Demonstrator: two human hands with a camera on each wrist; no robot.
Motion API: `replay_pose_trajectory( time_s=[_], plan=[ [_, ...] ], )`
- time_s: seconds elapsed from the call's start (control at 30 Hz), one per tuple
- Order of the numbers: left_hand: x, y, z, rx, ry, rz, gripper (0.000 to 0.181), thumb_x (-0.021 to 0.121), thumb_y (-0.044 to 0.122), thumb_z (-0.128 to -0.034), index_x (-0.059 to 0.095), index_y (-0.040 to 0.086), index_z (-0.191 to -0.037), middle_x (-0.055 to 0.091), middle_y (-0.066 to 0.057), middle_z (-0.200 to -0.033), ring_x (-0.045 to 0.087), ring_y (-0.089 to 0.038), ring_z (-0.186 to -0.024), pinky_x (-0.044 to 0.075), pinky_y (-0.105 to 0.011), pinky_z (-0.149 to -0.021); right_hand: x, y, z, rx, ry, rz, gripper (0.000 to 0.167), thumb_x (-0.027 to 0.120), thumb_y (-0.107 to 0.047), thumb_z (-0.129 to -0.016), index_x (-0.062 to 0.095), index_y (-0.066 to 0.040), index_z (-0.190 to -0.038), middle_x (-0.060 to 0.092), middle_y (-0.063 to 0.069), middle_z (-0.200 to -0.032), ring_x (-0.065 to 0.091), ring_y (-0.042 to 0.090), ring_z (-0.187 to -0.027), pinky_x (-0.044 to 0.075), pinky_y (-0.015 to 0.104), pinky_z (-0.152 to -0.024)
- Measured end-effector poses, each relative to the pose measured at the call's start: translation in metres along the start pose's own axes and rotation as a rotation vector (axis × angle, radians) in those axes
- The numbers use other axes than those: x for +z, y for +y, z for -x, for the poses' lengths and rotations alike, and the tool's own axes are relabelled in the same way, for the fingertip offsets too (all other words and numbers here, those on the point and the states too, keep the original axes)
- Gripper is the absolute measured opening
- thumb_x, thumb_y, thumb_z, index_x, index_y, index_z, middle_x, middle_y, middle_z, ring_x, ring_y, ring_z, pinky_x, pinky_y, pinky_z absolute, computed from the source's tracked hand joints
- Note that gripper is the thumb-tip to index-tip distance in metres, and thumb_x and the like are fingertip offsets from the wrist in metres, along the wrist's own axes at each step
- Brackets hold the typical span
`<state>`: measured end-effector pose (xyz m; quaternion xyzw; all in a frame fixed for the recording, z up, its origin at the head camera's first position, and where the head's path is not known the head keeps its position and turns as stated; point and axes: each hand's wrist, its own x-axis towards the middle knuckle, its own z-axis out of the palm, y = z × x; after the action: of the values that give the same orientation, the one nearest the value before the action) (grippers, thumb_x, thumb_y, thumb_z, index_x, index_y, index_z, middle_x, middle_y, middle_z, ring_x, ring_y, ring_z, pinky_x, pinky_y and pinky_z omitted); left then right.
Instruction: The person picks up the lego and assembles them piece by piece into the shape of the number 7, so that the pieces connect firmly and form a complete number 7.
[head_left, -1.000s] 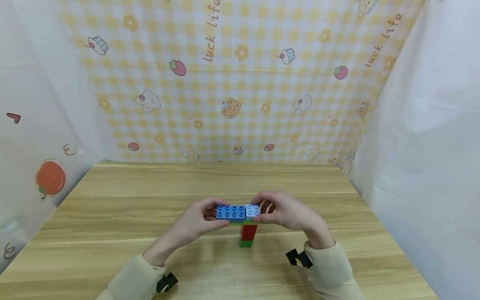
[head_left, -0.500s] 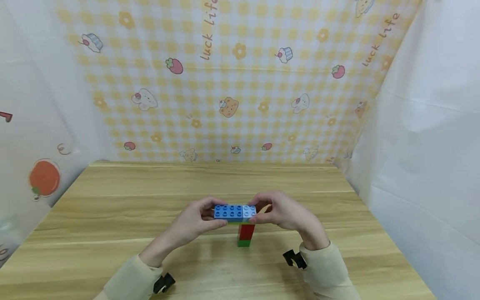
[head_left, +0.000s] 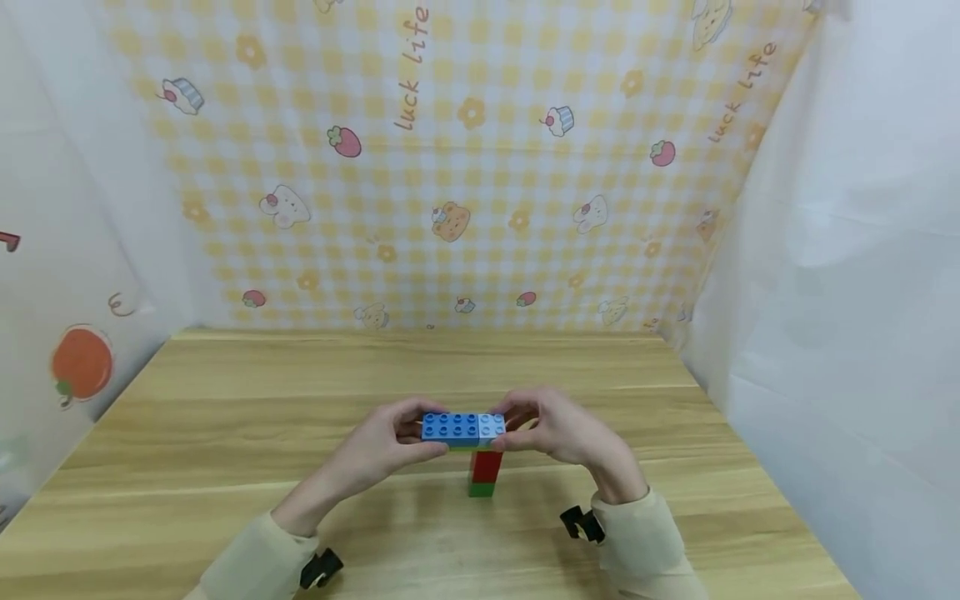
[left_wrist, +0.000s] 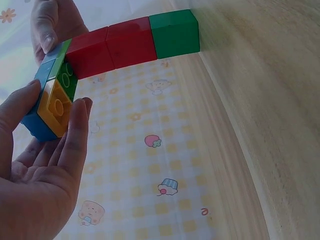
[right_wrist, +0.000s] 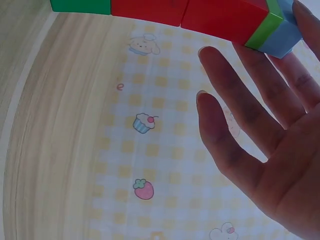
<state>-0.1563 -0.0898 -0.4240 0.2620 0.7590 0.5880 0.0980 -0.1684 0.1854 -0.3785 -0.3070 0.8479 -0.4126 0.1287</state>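
Note:
A blue eight-stud toy brick (head_left: 450,428) and a light blue four-stud brick (head_left: 491,427) sit end to end on top of a block structure. My left hand (head_left: 366,452) pinches the blue brick's left end, thumb at the front and fingers behind. My right hand (head_left: 564,433) pinches the light blue brick at the right. Under them lies a thin green plate (left_wrist: 66,75), and a yellow brick (left_wrist: 56,107) sits under the blue brick's outer end. The upright column has two red blocks (left_wrist: 132,42) above a green base block (left_wrist: 175,35).
The column stands on a wooden table (head_left: 300,367). Behind it hangs a yellow checked cloth (head_left: 480,175), with white sheeting (head_left: 840,292) at both sides. Black wrist mounts (head_left: 582,523) sit by both sleeves.
The narrow gap between the blue and light blue bricks has closed, and their tops now look level. Both hands keep their hold. The head view has shifted slightly.

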Motion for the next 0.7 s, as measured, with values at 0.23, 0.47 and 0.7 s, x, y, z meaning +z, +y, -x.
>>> replay_pose_trajectory(
  time_s=[0.23, 0.47, 0.7],
  plan=[
    [-0.005, -0.002, 0.003, -0.012, -0.072, 0.016, 0.057, 0.074, 0.024, -0.089, 0.05, 0.006, -0.137, 0.063, -0.012, -0.12, 0.064, -0.024, -0.105, 0.053, -0.031, -0.084, 0.005, 0.007, -0.001, -0.007, -0.052, 0.062, 0.026, 0.075, -0.019, -0.088, 0.068, -0.021, -0.112, 0.067, -0.009, -0.101, 0.065, 0.014, -0.092, 0.054, 0.032, -0.078],
    [-0.017, 0.003, 0.006, -0.004, -0.132, -0.046, 0.058, 0.077, 0.022, -0.0862, 0.051, 0.001, -0.134, 0.058, -0.017, -0.127, 0.064, -0.023, -0.102, 0.054, -0.03, -0.082, 0.013, 0.019, -0.007, 0.009, -0.127, 0.044, 0.024, 0.077, -0.019, -0.086, 0.067, -0.019, -0.108, 0.066, -0.007, -0.103, 0.064, 0.014, -0.092, 0.052, 0.036, -0.083],
    [-0.026, 0.004, 0.006, -0.032, -0.145, -0.032, 0.06, 0.078, 0.017, -0.0853, 0.049, -0.005, -0.133, 0.058, -0.02, -0.127, 0.062, -0.029, -0.109, 0.053, -0.031, -0.085, 0.013, 0.023, -0.01, 0.015, -0.123, 0.011, 0.025, 0.076, -0.019, -0.087, 0.069, -0.019, -0.111, 0.067, -0.004, -0.103, 0.064, 0.017, -0.094, 0.052, 0.038, -0.084]
  ],
)
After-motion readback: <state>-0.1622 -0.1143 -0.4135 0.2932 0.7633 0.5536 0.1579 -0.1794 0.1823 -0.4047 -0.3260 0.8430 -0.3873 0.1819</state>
